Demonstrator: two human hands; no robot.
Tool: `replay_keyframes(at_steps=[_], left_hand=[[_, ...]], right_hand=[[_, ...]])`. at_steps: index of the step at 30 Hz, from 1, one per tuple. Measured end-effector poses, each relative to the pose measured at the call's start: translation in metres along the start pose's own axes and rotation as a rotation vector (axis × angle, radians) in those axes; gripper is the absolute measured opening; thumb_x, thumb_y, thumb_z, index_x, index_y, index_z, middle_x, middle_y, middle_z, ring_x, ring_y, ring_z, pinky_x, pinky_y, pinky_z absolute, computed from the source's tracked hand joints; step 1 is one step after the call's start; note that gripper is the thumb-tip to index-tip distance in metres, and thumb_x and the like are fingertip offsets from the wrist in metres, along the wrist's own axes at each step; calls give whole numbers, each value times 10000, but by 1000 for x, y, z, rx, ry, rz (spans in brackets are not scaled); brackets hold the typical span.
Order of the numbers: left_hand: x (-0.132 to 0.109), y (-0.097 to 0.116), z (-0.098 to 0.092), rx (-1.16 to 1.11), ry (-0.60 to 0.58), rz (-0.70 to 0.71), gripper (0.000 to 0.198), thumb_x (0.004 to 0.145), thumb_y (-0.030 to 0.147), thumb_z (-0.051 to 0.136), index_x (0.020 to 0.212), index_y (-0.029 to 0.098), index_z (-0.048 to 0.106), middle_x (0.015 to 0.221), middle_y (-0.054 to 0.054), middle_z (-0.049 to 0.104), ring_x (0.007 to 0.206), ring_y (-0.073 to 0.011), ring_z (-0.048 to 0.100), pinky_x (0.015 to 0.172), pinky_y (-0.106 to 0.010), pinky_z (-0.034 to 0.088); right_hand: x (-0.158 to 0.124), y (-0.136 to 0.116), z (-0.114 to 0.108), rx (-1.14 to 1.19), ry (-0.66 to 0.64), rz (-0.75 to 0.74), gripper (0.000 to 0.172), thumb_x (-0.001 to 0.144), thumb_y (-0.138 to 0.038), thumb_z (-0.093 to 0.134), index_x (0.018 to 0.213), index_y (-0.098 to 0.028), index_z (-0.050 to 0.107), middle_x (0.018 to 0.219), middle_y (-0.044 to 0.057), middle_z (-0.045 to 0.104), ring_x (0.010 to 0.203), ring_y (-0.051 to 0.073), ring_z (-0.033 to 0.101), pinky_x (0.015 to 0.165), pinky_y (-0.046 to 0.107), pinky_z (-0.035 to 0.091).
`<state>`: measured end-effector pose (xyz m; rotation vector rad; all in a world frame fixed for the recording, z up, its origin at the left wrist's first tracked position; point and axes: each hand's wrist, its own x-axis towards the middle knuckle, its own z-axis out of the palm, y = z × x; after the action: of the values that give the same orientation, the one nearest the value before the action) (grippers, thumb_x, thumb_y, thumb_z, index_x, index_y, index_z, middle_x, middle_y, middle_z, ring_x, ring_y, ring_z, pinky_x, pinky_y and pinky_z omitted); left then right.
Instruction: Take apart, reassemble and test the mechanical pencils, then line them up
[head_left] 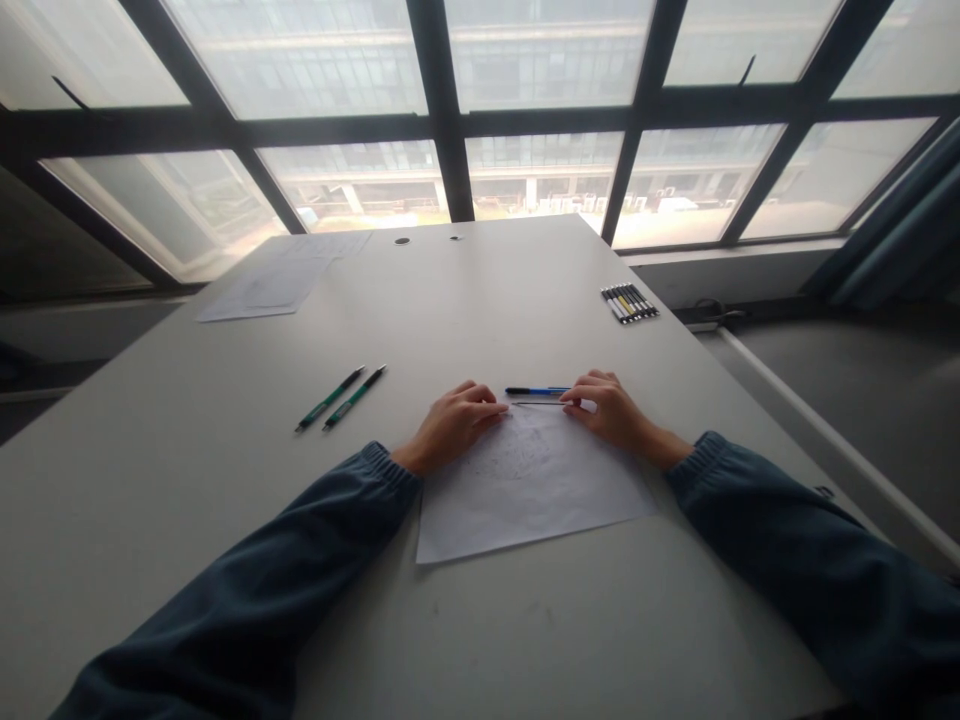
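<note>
A white sheet of paper (532, 510) with faint pencil-like marks lies in front of me, and both forearms rest beside or over it. My right hand (611, 410) pinches the right end of a thin dark stick (540, 403), which looks like a pen refill, along the sheet's far edge. Close to the stick's left tip, my left hand (461, 420) has its fingers pressed together; whatever they hold is too small to make out. Just beyond the stick lies a blue pen (534, 391) with a black end, its right end partly behind my right fingers.
Two green-and-black pens (354, 398) lie side by side to the left. A row of several markers or pens (629, 303) sits near the table's right edge. More paper sheets (262, 285) lie at the far left of the white table (187, 480). Windows stand beyond.
</note>
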<state>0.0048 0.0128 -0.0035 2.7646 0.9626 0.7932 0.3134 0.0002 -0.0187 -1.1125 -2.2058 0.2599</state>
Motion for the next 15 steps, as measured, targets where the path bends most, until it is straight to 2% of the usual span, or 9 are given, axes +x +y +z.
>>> replay_keyframes(at_steps=[3, 5, 8, 11, 15], left_hand=[[-1, -2, 1, -1, -1, -7, 218, 970, 295, 615, 1145, 281, 745, 950, -56, 724, 896, -185, 636, 774, -292, 529], [-1, -3, 1, -25, 39, -27, 236, 954, 306, 644, 1169, 248, 720, 943, -63, 728, 900, -193, 642, 781, -306, 539], [-1, -4, 1, -69, 130, -81, 175, 937, 344, 669, 1033, 208, 721, 881, -56, 721, 840, -186, 648, 755, -308, 539], [0, -5, 0, -90, 160, -92, 160, 941, 345, 663, 900, 198, 713, 833, -46, 720, 824, -187, 636, 758, -314, 528], [-1, -7, 0, -103, 162, -67, 149, 947, 328, 654, 939, 213, 747, 879, -57, 738, 854, -195, 632, 776, -327, 535]], right_hand=[[1, 0, 0, 8, -1, 4, 92, 863, -167, 706, 928, -225, 737, 857, 41, 738, 889, 237, 624, 901, 413, 408], [1, 1, 0, 11, -2, 14, 83, 858, -169, 707, 914, -228, 723, 855, 36, 739, 891, 236, 626, 906, 415, 402], [1, 1, -1, 13, -2, 29, 51, 860, -178, 702, 865, -229, 706, 838, 29, 738, 884, 235, 628, 900, 412, 395], [1, 1, -1, 8, -2, 20, 50, 876, -197, 692, 840, -230, 705, 839, 32, 738, 889, 237, 625, 892, 407, 390], [1, -2, -4, -44, -8, -16, 75, 891, -205, 682, 829, -229, 717, 845, 40, 735, 879, 233, 612, 881, 401, 384]])
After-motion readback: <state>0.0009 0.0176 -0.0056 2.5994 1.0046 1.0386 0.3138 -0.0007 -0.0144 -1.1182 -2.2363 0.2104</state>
